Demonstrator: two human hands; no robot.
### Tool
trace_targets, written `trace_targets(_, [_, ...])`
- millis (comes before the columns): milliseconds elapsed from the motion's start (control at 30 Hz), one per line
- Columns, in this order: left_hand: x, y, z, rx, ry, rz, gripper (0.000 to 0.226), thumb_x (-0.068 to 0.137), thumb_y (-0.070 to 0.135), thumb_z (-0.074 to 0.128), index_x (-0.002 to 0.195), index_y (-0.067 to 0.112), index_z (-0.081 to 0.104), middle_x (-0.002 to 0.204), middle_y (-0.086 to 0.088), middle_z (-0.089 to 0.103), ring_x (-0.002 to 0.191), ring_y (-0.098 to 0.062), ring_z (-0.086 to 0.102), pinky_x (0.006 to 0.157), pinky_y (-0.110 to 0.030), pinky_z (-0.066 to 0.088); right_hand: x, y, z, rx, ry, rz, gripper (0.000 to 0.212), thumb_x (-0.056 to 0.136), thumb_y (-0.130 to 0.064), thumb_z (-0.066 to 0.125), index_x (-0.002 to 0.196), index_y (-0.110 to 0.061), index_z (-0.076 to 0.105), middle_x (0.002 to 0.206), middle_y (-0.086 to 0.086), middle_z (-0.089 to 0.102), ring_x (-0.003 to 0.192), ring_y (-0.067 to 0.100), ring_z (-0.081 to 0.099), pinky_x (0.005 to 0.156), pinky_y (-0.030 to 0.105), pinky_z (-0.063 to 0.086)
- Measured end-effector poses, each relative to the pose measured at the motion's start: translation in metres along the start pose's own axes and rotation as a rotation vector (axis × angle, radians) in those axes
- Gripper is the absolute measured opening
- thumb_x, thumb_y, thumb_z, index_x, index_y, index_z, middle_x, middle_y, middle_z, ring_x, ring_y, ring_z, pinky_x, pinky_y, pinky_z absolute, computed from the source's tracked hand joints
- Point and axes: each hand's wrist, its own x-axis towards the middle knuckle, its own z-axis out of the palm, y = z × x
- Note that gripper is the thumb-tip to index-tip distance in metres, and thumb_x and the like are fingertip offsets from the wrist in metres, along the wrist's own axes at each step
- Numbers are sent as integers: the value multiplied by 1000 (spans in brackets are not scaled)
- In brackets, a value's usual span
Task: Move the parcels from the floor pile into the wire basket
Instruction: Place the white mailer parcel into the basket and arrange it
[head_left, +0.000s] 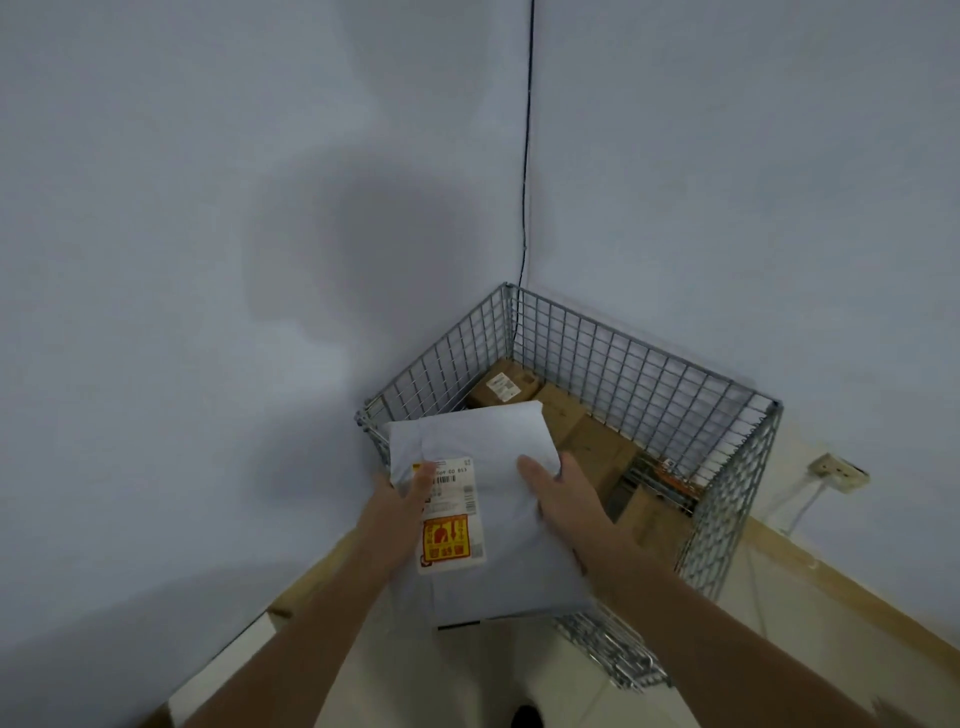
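We hold the grey plastic mailer parcel (488, 499) over the grey wire mesh basket (727, 467) rim, left hand (402, 506) and right hand (563, 499) both gripping its sides (cardboard boxes (576, 436) already inside); next, likely lower and release.

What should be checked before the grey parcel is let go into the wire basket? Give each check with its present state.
1. Left hand grips the grey parcel at its label edge: ok.
2. Right hand holds the parcel's other side, fingers on top: ok.
3. Parcel is past the wire basket near rim: not ok; only its far end overhangs the near corner.
4. Room inside the basket: ok; brown boxes lie low on the bottom, well below the rim.
5. Basket stands steady in the wall corner: cannot tell.
6. Parcels left in the floor pile: cannot tell; the pile is out of view.
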Motion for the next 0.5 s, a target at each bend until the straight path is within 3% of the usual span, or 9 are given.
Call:
trace_targets(67, [24,14,-1,20,-43,-11,37,104,52,50,115,18,60,86,7,70,72,-9,67,74,-30,56,22,-9,4,5,13,21,59,90,-73,55,131,-33,45,114,-6,64,104,18,66,98,52,56])
trace_targets(133, [51,25,-1,43,-57,0,28,103,52,51,105,25,58,80,8,71,65,-5,68,62,-24,54,43,-21,5,41,19,55,61,94,-68,55,139,-29,42,119,-5,63,106,19,66,99,50,55])
trace_targets(200, [82,36,4,65,-103,2,43,100,59,50,104,19,65,77,4,75,63,-7,72,68,-31,61,68,-30,5,74,48,78,59,97,-63,57,141,-27,43,118,-5,64,104,19,67,99,48,56])
trace_targets(333, [158,46,24,82,-184,13,86,82,88,49,116,11,66,84,1,77,70,-8,76,74,-31,63,124,-38,2,120,118,128,55,98,-60,57,138,-25,44,116,-5,66,100,17,69,94,45,59])
trace_targets(367, [179,50,33,83,-221,37,91,79,92,48,117,12,65,88,1,78,74,-9,76,76,-32,63,139,-39,1,147,145,152,53,98,-58,58,137,-25,44,117,-4,66,99,17,69,89,42,60])
trace_targets(433, [213,66,51,72,-303,53,77,86,81,51,121,14,65,97,-2,78,77,-7,76,68,-21,59,167,-41,-3,192,213,204,49,99,-55,59,135,-24,47,114,-2,68,95,18,71,80,38,61])
trace_targets(500, [251,84,74,96,-359,74,81,84,84,51,128,17,62,104,0,78,83,-8,76,71,-23,59,194,-37,-9,222,294,268,46,100,-53,57,136,-25,49,112,0,69,94,21,72,86,45,61])
